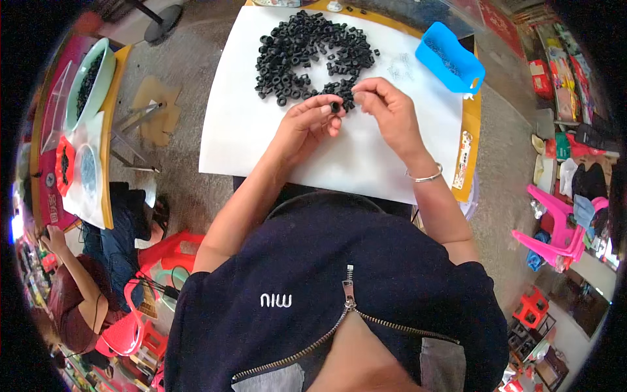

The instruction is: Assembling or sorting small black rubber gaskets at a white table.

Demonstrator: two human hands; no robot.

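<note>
Between the thumb and fingers of my left hand (307,124) is a small black hollow cylinder (335,106), its open end showing. My right hand (390,112) is close by on the right, thumb and forefinger pinched together. Whatever is in that pinch is too small to make out. Just beyond both hands, a ring-shaped heap of similar black pieces (277,68) lies on the white sheet (225,130) covering the table. Tiny pale bits (401,67) are scattered on the sheet right of the heap.
A blue plastic bin (473,80) with small metallic bits stands at the table's far right. On a side table to the left are a pale green basin (108,75) of black pieces and a red dish (64,186). Another person (81,294) sits there. Pink stool (555,228) at right.
</note>
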